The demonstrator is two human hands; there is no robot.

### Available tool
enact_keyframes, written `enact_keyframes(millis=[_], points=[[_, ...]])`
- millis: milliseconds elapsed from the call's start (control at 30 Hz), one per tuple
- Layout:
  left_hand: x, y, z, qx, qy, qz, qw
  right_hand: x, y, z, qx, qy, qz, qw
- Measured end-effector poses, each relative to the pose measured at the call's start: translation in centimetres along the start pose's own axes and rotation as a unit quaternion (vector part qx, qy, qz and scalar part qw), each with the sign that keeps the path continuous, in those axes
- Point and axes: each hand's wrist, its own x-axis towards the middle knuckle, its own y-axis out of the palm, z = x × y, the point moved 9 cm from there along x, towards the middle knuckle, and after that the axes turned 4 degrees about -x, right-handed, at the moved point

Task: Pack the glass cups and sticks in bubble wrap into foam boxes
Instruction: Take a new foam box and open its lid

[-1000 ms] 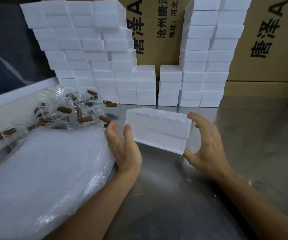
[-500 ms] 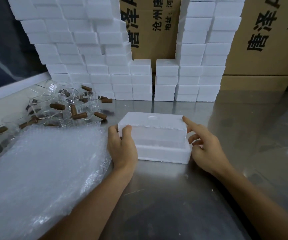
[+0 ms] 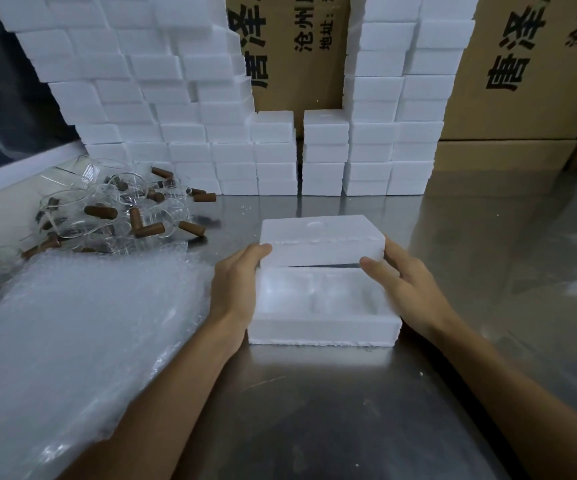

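We see the foam lid raised off the foam box base on the steel table; our left hand and right hand grip its ends, fingers curled round both edges.

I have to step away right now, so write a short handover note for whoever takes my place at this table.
Left hand and right hand grip the foam lid at its ends, lifted off the open foam box base, whose moulded compartments look empty. Glass cups with brown sticks lie piled far left; bubble wrap sits near left.
Done: box opened.
Left: set lid aside, wrap cups and sticks, fill box, close it.
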Motion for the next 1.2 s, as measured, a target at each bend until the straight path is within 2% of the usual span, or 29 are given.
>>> enact_keyframes(millis=[167, 400, 567, 833, 900, 1000, 1067, 1133, 1200], points=[[0.2, 0.2, 0.2, 0.075, -0.022, 0.007, 0.997, 0.5, -0.1, -0.5, -0.009, 0.023, 0.011, 1.0], [0.7, -1.0, 0.6, 0.169, 0.03, -0.056, 0.984, 0.5, -1.0, -1.4, -0.05, 0.082, -0.063, 0.993], [0.6, -1.4, -0.1, 0.185, 0.06, -0.093, 0.977, 0.9, -1.4, -2.2, -0.052, 0.118, -0.081, 0.988], [0.4, -1.1, -0.7, 0.202, 0.105, -0.07, 0.971, 1.0, -0.9, -1.8, -0.025, 0.105, -0.065, 0.992], [0.0, -0.9, -1.6, 0.256, 0.13, -0.078, 0.955, 0.8, -0.9, -1.5, -0.016, 0.099, -0.073, 0.992], [-0.6, 0.2, -3.2, 0.408, 0.196, -0.078, 0.888, 0.4, -0.7, -1.2, -0.001, 0.106, -0.092, 0.99], [-0.9, 0.9, -3.8, 0.465, 0.219, -0.074, 0.855, 0.1, -0.4, -1.2, 0.005, 0.114, -0.098, 0.989], [-0.8, 1.0, -4.0, 0.468, 0.222, -0.062, 0.853, 0.0, -0.2, -1.2, 0.006, 0.12, -0.102, 0.987], [-0.4, 0.4, -3.9, 0.443, 0.212, -0.052, 0.869, -0.1, 0.2, -1.2, 0.007, 0.125, -0.103, 0.987]])
